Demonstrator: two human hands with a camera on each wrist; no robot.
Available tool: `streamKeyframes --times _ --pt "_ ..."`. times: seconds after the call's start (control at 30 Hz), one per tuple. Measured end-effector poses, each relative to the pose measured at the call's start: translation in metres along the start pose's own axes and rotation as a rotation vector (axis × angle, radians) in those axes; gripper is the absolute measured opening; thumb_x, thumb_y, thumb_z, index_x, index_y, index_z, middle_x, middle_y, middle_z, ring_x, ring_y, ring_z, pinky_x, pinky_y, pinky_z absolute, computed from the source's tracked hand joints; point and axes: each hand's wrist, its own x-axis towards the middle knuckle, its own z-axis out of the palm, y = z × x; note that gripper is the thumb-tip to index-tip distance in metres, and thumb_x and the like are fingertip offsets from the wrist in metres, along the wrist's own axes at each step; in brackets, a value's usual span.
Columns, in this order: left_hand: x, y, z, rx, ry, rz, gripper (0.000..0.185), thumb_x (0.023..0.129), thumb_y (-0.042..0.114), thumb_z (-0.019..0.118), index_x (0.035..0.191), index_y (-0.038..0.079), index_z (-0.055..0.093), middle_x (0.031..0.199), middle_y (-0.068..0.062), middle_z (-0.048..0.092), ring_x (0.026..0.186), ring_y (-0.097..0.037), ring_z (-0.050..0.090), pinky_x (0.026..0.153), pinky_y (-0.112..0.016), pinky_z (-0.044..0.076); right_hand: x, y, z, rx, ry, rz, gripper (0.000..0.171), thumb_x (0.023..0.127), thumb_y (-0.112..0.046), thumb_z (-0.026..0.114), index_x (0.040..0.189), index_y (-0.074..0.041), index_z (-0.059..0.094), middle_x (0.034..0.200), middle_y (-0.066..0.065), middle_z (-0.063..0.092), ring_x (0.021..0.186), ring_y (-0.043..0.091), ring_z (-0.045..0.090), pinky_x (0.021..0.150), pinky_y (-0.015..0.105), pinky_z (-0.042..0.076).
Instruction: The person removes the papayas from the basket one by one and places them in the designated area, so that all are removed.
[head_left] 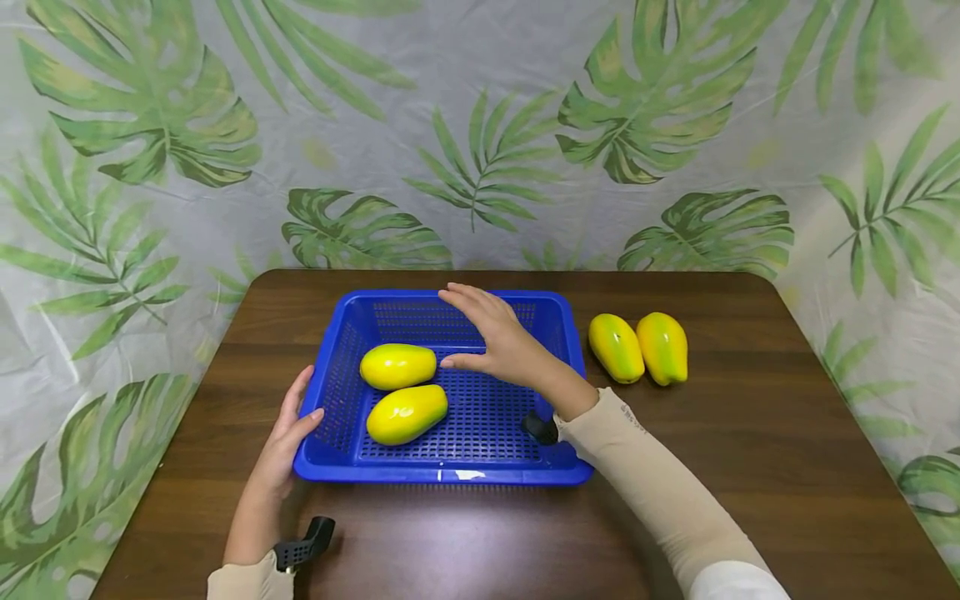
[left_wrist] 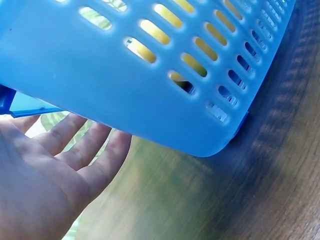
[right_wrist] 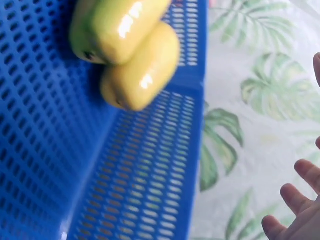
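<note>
A blue perforated plastic basket [head_left: 480, 473] stands on the table. Two glossy yellow-green papayas, an upper papaya [head_left: 397, 367] and a lower papaya [head_left: 407, 414], lie side by side in its left half. My left hand [head_left: 281, 450] holds the basket's left rim, with the thumb over the edge and the fingers outside; the left wrist view shows these fingers [left_wrist: 102, 160] against the basket. Over the basket's middle, my right hand [head_left: 498, 333] hovers with spread fingers and nothing in them. Another two papayas, one [head_left: 617, 348] beside the other [head_left: 663, 348], lie right of the basket.
The brown wooden table [head_left: 480, 542] has a leaf-patterned cloth [head_left: 510, 50] hanging behind it. A black wrist mount [head_left: 303, 546] sticks out from the left wrist, and another black mount [head_left: 540, 427] shows below the right wrist.
</note>
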Motion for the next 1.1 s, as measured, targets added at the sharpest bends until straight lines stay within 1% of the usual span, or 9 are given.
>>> streamKeyframes --times 0.2,0.37,0.57,0.83,0.93,1.1 --pt "0.000 0.000 0.000 0.006 0.000 0.002 0.055 0.096 0.009 0.033 0.144 0.020 0.008 0.138 -0.006 0.015 0.104 -0.021 0.046 0.079 -0.033 0.046 0.003 0.001 0.019 0.017 -0.079 0.022 0.078 0.078 -0.041 0.067 0.141 -0.015 0.028 0.145 0.002 0.022 0.131 0.016 0.017 0.101 0.049 0.016" --pt "-0.001 0.001 -0.001 0.011 -0.005 -0.001 0.056 0.096 0.010 0.033 0.144 0.021 0.007 0.139 -0.007 0.013 0.105 -0.021 0.047 0.079 -0.033 0.046 0.006 0.002 0.033 0.046 -0.165 0.047 0.079 0.077 -0.042 0.067 0.140 -0.016 0.029 0.145 0.000 0.024 0.131 0.012 0.017 0.101 0.048 0.017" --pt "0.000 0.001 -0.001 0.011 -0.011 -0.004 0.056 0.096 0.010 0.033 0.144 0.021 0.007 0.140 -0.009 0.012 0.104 -0.022 0.048 0.079 -0.033 0.047 0.009 0.005 0.046 0.086 -0.266 0.053 0.079 0.075 -0.041 0.070 0.139 -0.016 0.031 0.143 0.003 0.028 0.131 0.015 0.021 0.101 0.048 0.019" --pt "-0.001 0.001 0.001 0.025 -0.002 -0.001 0.056 0.096 0.010 0.033 0.144 0.021 0.007 0.140 -0.010 0.013 0.106 -0.022 0.047 0.079 -0.033 0.046 0.009 0.011 0.060 0.213 -0.361 0.095 0.080 0.075 -0.040 0.070 0.140 -0.014 0.030 0.141 0.003 0.031 0.128 0.015 0.026 0.101 0.036 0.024" --pt "-0.001 0.001 0.001 0.030 0.005 0.002 0.056 0.096 0.011 0.034 0.144 0.021 0.008 0.140 -0.010 0.013 0.106 -0.021 0.046 0.079 -0.032 0.046 0.009 0.014 0.063 0.224 -0.387 0.099 0.079 0.076 -0.037 0.070 0.139 -0.013 0.031 0.141 0.002 0.031 0.128 0.015 0.026 0.102 0.033 0.023" --pt "-0.001 0.001 0.001 0.031 0.005 0.002 0.056 0.096 0.011 0.034 0.144 0.021 0.008 0.140 -0.009 0.013 0.106 -0.021 0.046 0.079 -0.032 0.046 0.008 0.017 0.068 0.213 -0.427 0.075 0.076 0.076 -0.032 0.072 0.137 -0.011 0.033 0.139 0.005 0.034 0.127 0.016 0.028 0.103 0.029 0.020"
